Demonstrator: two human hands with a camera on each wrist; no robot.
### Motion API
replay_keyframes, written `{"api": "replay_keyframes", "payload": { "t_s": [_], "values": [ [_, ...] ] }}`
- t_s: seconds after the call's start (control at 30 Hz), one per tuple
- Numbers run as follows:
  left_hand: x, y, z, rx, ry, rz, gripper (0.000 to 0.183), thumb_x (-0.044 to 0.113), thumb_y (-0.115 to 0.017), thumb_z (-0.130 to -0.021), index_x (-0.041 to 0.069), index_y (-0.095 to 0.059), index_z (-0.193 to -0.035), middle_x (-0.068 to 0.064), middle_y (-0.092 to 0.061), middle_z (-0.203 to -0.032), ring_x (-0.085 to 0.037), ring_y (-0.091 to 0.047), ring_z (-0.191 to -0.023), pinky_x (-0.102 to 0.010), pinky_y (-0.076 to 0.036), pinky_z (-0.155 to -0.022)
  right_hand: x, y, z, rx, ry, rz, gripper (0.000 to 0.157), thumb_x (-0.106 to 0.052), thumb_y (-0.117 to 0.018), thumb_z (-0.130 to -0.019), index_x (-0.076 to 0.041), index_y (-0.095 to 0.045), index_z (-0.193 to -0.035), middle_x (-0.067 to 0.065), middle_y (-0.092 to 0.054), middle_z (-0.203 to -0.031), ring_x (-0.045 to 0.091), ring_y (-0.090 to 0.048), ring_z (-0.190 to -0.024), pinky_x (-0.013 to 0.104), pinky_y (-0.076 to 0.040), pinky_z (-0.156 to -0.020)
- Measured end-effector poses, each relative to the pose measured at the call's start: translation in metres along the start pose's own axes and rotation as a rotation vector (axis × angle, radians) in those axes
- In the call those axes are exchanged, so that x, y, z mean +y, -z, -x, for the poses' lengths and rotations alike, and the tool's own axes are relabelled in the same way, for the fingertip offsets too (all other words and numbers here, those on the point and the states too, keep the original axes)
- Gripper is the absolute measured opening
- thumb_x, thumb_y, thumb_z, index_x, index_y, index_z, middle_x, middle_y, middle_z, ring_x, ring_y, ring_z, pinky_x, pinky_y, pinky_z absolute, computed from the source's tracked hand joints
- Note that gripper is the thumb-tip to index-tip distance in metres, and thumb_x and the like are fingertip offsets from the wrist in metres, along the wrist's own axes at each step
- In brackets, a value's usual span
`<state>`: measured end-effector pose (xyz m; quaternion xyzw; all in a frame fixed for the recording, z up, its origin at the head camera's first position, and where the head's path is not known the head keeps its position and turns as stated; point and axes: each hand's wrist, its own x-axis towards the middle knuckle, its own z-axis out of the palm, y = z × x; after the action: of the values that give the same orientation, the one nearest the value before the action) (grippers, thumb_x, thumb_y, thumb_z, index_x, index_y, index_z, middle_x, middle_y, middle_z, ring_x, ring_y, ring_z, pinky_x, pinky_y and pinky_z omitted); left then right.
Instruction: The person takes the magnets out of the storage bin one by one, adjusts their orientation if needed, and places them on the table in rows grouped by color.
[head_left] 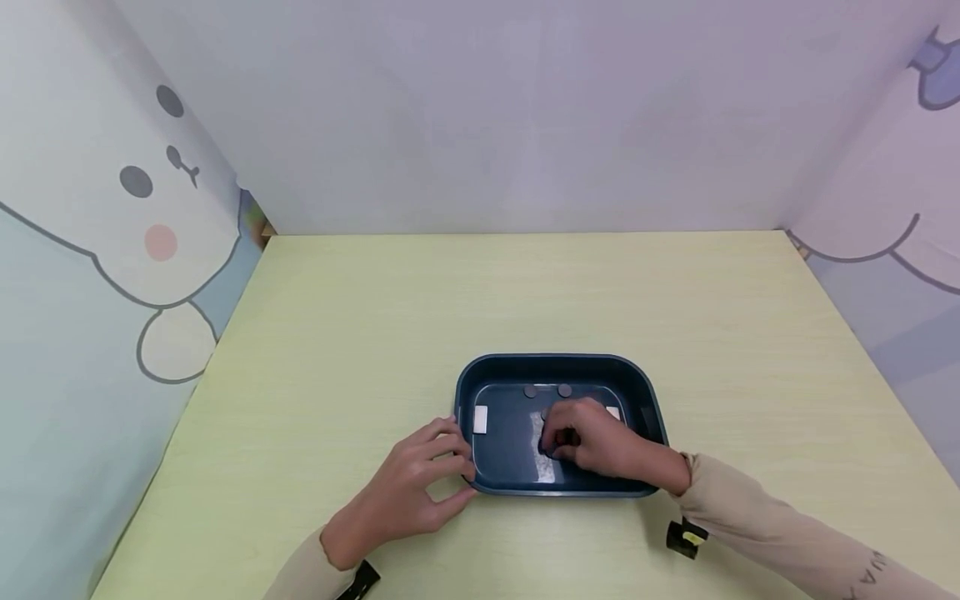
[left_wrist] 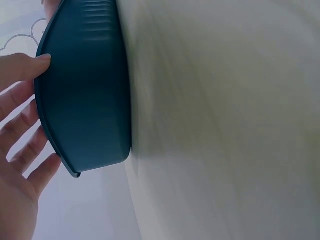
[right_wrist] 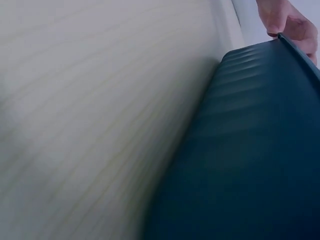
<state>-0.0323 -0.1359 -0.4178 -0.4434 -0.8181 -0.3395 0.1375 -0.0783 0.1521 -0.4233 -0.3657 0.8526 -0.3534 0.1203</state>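
Observation:
A dark blue-green rectangular tray (head_left: 555, 365) sits on the table. My left hand (head_left: 416, 477) holds its near left corner, thumb and fingers at the rim; the left wrist view shows the thumb against the tray's outer wall (left_wrist: 87, 100). My right hand (head_left: 592, 437) reaches into the tray, fingers curled and tips down near its floor. A dark patch shows at those fingertips; whether they pinch something cannot be made out. Small dark discs (head_left: 564, 390) lie toward the tray's far side, one partly hidden by the right hand. The right wrist view shows mostly the tray's outer wall (right_wrist: 240, 150).
White rectangular pieces, one at the left (head_left: 480, 419) and one partly hidden at the right (head_left: 612, 412), are inside the tray. The pale yellow table (head_left: 375, 317) extends around it. Printed cloth panels (head_left: 75, 333) flank the table, and a plain pale one (head_left: 525, 125) stands behind.

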Motion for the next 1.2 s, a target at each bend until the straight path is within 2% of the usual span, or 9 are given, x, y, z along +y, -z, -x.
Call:
{"api": "replay_keyframes", "payload": {
  "t_s": [0.13,0.6,0.77,1.0,1.2],
  "values": [
    [0.000,0.000,0.000,0.000,-0.002,0.000,0.014,0.018,-0.078,-0.073,0.020,-0.066,-0.078,0.009,-0.060,-0.090,-0.014,-0.053,-0.099,-0.036,-0.046,-0.094,-0.003,0.000,0.001,-0.008,0.027,0.070,0.015,0.002,-0.074,-0.076,-0.012,-0.073,-0.083,-0.007,-0.061,-0.086,0.005,-0.056,-0.080,0.021,-0.050,-0.066],
    [0.001,0.000,-0.001,-0.006,0.007,0.001,0.015,0.018,-0.078,-0.073,0.020,-0.065,-0.079,0.009,-0.060,-0.090,-0.014,-0.053,-0.099,-0.036,-0.046,-0.094,-0.003,-0.002,0.001,-0.082,0.022,0.021,0.023,0.009,-0.065,-0.074,-0.006,-0.073,-0.089,-0.002,-0.062,-0.093,0.009,-0.058,-0.078,0.019,-0.050,-0.062],
    [0.001,0.001,-0.002,-0.008,0.005,-0.004,0.015,0.018,-0.079,-0.072,0.020,-0.065,-0.078,0.009,-0.060,-0.089,-0.013,-0.053,-0.098,-0.036,-0.046,-0.094,0.000,0.001,0.001,-0.063,0.063,0.019,0.018,0.005,-0.069,-0.075,-0.008,-0.073,-0.087,-0.003,-0.064,-0.091,0.007,-0.058,-0.077,0.019,-0.051,-0.063],
    [0.001,0.002,-0.004,-0.011,-0.005,-0.020,0.016,0.018,-0.079,-0.071,0.019,-0.064,-0.076,0.008,-0.059,-0.088,-0.014,-0.053,-0.096,-0.035,-0.046,-0.094,-0.001,0.008,0.005,-0.004,0.107,-0.041,0.018,0.005,-0.071,-0.075,-0.010,-0.074,-0.084,-0.001,-0.066,-0.093,0.008,-0.061,-0.082,0.021,-0.052,-0.064],
    [0.001,0.001,-0.004,-0.024,0.001,-0.020,0.016,0.019,-0.080,-0.071,0.020,-0.065,-0.077,0.008,-0.060,-0.089,-0.013,-0.053,-0.096,-0.035,-0.047,-0.093,-0.004,0.012,0.010,0.045,0.079,-0.093,0.018,0.004,-0.071,-0.077,-0.012,-0.074,-0.083,-0.003,-0.066,-0.095,0.008,-0.062,-0.083,0.022,-0.053,-0.064]
  ]
}}
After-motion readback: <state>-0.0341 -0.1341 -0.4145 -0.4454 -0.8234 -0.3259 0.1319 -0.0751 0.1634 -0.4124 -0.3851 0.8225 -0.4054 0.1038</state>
